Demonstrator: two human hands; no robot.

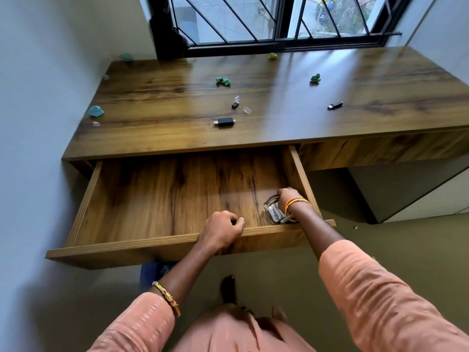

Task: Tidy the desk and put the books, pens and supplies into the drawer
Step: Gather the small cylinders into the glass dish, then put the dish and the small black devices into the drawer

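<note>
The wooden drawer (152, 240) is pulled wide out from under the desk (279, 133). My left hand (222, 231) grips the drawer's front edge near the middle. My right hand (289, 196) reaches into the drawer's right front corner and holds the rim of a clear glass dish (271, 208) with several small white cylinders in it. On the desk lie a black adapter (223, 121), a small black piece (235, 105), a black USB stick (335, 105) and clear plastic caps (246, 110).
Crumpled green paper scraps (223, 81) and another green scrap (315, 78) lie on the desk, a teal scrap (96, 111) at its left edge. A barred window (279, 21) runs behind. A wall stands close on the left. A blue object (152, 271) sits on the floor under the drawer.
</note>
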